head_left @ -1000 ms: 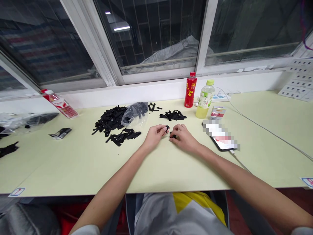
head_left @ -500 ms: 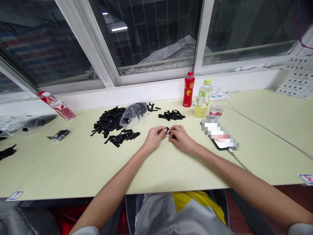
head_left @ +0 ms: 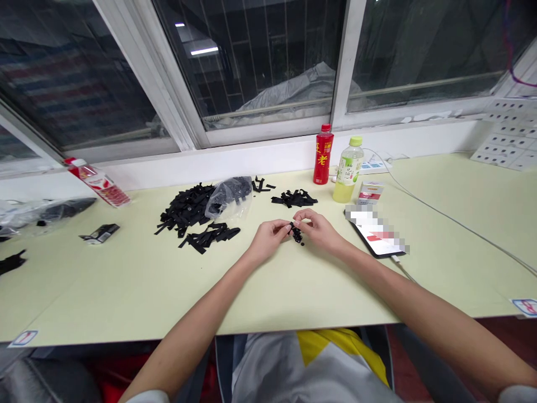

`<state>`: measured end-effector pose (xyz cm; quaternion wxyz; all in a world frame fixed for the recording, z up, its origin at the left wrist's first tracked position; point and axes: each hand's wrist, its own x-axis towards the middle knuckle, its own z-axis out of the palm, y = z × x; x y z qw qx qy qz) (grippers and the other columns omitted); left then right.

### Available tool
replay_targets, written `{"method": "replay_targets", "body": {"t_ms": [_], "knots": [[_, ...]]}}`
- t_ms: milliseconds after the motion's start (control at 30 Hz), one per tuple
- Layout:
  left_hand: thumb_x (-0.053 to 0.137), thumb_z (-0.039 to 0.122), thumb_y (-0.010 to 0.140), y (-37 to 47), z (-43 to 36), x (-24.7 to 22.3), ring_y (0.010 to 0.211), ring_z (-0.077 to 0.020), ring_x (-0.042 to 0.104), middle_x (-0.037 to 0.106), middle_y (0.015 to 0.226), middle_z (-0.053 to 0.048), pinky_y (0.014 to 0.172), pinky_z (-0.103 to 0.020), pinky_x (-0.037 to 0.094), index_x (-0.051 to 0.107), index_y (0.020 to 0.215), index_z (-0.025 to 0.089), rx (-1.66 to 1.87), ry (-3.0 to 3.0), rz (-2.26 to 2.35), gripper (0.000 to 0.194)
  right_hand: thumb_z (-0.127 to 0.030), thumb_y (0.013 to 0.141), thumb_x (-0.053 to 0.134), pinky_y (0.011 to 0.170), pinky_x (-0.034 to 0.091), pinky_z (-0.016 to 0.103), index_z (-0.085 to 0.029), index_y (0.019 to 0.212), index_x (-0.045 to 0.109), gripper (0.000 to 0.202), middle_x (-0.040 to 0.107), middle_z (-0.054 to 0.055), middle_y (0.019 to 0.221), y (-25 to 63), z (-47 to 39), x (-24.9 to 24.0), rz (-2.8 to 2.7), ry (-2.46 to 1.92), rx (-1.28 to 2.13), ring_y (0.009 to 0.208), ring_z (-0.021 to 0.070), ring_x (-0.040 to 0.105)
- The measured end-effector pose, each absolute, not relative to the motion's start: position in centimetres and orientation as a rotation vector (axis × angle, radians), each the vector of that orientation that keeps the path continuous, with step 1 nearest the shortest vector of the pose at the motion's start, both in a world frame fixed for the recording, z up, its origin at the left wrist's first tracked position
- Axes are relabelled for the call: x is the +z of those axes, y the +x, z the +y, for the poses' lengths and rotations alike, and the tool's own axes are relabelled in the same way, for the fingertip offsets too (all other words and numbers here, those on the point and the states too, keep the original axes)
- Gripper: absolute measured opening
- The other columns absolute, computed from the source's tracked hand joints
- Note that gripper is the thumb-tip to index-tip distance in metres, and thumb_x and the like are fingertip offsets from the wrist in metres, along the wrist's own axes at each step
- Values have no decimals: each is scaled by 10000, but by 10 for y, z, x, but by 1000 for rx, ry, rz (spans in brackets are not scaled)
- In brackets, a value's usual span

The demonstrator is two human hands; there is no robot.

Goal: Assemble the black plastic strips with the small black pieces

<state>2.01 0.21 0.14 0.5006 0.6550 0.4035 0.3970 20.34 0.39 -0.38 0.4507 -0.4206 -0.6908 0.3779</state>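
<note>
My left hand [head_left: 269, 237] and my right hand [head_left: 318, 230] meet above the middle of the table, thumbs and fingers pinched. Between their fingertips is a small black strip [head_left: 292, 225], mostly covered by the fingers. Just below the fingertips lies a little heap of small round black pieces [head_left: 297, 237], too tiny to name. Beyond my hands is a small pile of black strips [head_left: 295, 197]. To the left are a big pile of such strips [head_left: 184, 207] and a looser group of them [head_left: 212, 236].
A clear plastic bag [head_left: 230, 197] with black pieces lies against the big pile. Behind my right hand stand a red bottle [head_left: 323, 157], a yellow-green drink bottle [head_left: 348, 170] and a small box [head_left: 370, 193]. A phone [head_left: 375, 232] with a cable lies right.
My right hand has lifted off the small round black pieces, which now show. Its fingertips have come up against those of my left hand at the black strip.
</note>
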Motion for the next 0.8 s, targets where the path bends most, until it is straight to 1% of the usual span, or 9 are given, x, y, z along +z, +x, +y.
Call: {"method": "replay_targets", "body": {"t_ms": [133, 200, 267, 400, 533, 667, 800], "knots": [[651, 442, 838, 22, 0, 2, 794, -165, 612, 708, 878, -76, 790, -303, 505, 736, 941, 116, 942, 1628, 962, 352, -454, 872, 600, 723, 446, 328, -196, 868, 606, 259, 657, 50, 869, 203, 3, -6, -1635, -987, 1140, 812, 183, 588], [675, 428, 829, 21, -1, 3, 863, -190, 639, 731, 950, -94, 827, -313, 501, 743, 986, 120, 942, 1653, 943, 352, -478, 857, 624, 663, 440, 311, -192, 868, 602, 287, 641, 29, 789, 203, 3, -7, -1599, -972, 1223, 710, 157, 563], [696, 424, 821, 20, -1, 5, 893, -206, 657, 744, 968, -107, 847, -324, 501, 747, 992, 117, 941, 1659, 919, 355, -493, 835, 653, 606, 421, 291, -195, 868, 587, 307, 626, 13, 751, 203, 3, -7, -1555, -956, 1295, 650, 138, 538], [680, 433, 842, 20, -3, 10, 810, -207, 681, 748, 848, -96, 811, -331, 522, 746, 883, 114, 956, 1621, 863, 328, -494, 795, 708, 565, 399, 277, -205, 889, 559, 338, 617, -9, 674, 202, -1, -1, -1459, -874, 1484, 605, 135, 545], [640, 435, 876, 20, -6, 15, 801, -217, 696, 739, 804, -91, 836, -357, 532, 732, 814, 124, 930, 1617, 758, 330, -463, 781, 732, 584, 398, 286, -184, 926, 608, 338, 613, -10, 640, 201, -4, 4, -1381, -817, 1611, 582, 125, 527], [639, 432, 881, 19, -7, 19, 818, -225, 700, 745, 813, -101, 840, -360, 527, 742, 822, 120, 921, 1642, 756, 334, -429, 756, 765, 600, 394, 290, -171, 873, 639, 310, 627, 6, 682, 201, -5, 5, -1330, -787, 1649, 605, 123, 530], [622, 437, 896, 17, -8, 21, 839, -222, 698, 754, 832, -115, 856, -351, 514, 766, 837, 119, 912, 1686, 761, 354, -448, 764, 760, 586, 374, 283, -173, 823, 640, 306, 612, 3, 656, 200, -5, 1, -1344, -746, 1621, 590, 119, 502]]}}
